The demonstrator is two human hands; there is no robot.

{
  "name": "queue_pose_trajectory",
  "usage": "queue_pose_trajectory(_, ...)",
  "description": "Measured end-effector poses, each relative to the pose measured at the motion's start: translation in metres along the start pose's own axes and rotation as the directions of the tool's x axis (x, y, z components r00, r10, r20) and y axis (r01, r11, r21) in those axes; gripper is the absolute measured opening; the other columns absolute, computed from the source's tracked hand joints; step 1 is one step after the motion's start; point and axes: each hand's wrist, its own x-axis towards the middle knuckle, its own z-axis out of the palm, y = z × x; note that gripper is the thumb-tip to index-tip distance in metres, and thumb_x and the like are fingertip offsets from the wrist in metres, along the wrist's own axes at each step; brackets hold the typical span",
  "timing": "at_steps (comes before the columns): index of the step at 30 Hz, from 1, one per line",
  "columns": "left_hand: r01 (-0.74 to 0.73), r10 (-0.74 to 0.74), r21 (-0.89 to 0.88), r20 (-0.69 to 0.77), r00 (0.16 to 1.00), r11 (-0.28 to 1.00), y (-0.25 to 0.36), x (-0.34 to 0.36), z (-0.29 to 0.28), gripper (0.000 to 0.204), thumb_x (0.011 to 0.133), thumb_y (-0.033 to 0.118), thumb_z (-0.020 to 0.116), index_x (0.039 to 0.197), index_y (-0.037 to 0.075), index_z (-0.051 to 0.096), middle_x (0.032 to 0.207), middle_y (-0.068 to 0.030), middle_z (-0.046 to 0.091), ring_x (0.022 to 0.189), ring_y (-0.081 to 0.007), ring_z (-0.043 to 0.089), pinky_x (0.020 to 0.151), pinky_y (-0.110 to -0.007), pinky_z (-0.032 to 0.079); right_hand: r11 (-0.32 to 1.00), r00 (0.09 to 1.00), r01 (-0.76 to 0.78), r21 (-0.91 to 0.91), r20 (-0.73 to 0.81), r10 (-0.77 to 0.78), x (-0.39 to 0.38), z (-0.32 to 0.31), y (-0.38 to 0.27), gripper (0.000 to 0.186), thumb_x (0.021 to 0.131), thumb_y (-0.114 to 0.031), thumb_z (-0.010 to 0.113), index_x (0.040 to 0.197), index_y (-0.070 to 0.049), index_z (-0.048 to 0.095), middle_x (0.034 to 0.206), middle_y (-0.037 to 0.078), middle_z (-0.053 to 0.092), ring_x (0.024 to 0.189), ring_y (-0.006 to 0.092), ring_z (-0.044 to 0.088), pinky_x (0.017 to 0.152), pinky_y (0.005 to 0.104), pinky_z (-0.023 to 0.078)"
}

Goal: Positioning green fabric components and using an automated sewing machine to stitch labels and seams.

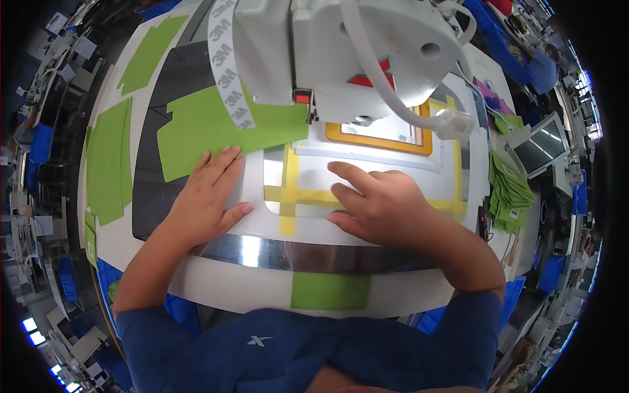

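My left hand (pixel 208 193) lies with its fingers stretched out, the fingertips on the lower edge of a green fabric panel (pixel 196 128). That panel reaches under the grey-white head of a sewing machine (pixel 393 46), where its right end is partly hidden. Over the white plate marked off with yellow tape (pixel 308 195), my right hand (pixel 383 203) points leftward, its thumb and fingers apart and bent, nothing visible between them. An orange frame (pixel 380 145) sits below the machine head, farther away than my right hand.
Green panels lie at the left (pixel 110 160) and far left (pixel 154 52). A pile of green pieces (pixel 510 196) and a small screen (pixel 538 144) stand at the right. A printed white strip (pixel 226 65) hangs beside the machine. Near me lies a green rectangle (pixel 330 291).
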Motion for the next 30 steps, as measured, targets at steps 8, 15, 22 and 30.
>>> queue_pose_trajectory(8, -0.032, 0.031, 0.023, 0.045, 0.998, 0.999, 0.005, -0.007, 0.001, 0.078, 0.096, 0.039, 0.069, 0.154, -0.007, 0.045, 0.165, -0.026, 0.04, 0.152, -0.0443, 0.04, 0.131, -0.057, 0.023, 0.995, 0.993, -0.023, -0.1, 0.116, 0.035, 0.029, 0.02, -0.004, 0.055, 0.096, -0.042, 0.074, 0.128, 0.003, 0.068, 0.153, 0.014, 0.056, 0.076, 0.0229, 0.07, 0.057, 0.0362, 0.056)
queue_pose_trajectory(15, -0.072, 0.071, 0.021, 0.012, 0.997, 0.997, 0.003, -0.006, 0.003, 0.076, 0.094, 0.036, 0.071, 0.151, -0.008, 0.048, 0.163, -0.0266, 0.042, 0.152, -0.0441, 0.041, 0.13, -0.057, 0.026, 0.997, 0.983, -0.007, -0.078, 0.184, 0.021, 0.029, 0.02, 0.001, 0.06, 0.101, -0.043, 0.068, 0.131, 0.009, 0.066, 0.147, 0.018, 0.057, 0.078, 0.025, 0.072, 0.059, 0.0377, 0.058)
queue_pose_trajectory(22, -0.109, 0.109, 0.048, 0.01, 0.994, 0.993, -0.001, 0.001, 0.001, 0.076, 0.093, 0.035, 0.074, 0.149, -0.009, 0.049, 0.163, -0.0259, 0.043, 0.153, -0.0435, 0.041, 0.129, -0.057, 0.026, 0.998, 0.991, -0.035, -0.045, 0.128, 0.04, 0.024, 0.029, 0.002, 0.058, 0.102, -0.042, 0.066, 0.129, 0.01, 0.067, 0.143, 0.023, 0.057, 0.078, 0.025, 0.072, 0.059, 0.0362, 0.058)
queue_pose_trajectory(30, -0.046, 0.049, 0.059, -0.065, 0.997, 0.997, -0.006, 0.007, 0.004, 0.078, 0.099, 0.047, 0.063, 0.152, -0.008, 0.048, 0.163, -0.025, 0.044, 0.151, -0.0435, 0.042, 0.128, -0.057, 0.028, 0.987, 0.995, -0.051, -0.153, 0.076, 0.063, 0.013, 0.017, 0.006, 0.059, 0.101, -0.043, 0.067, 0.129, 0.009, 0.067, 0.148, 0.023, 0.055, 0.076, 0.0205, 0.07, 0.056, 0.0346, 0.057)
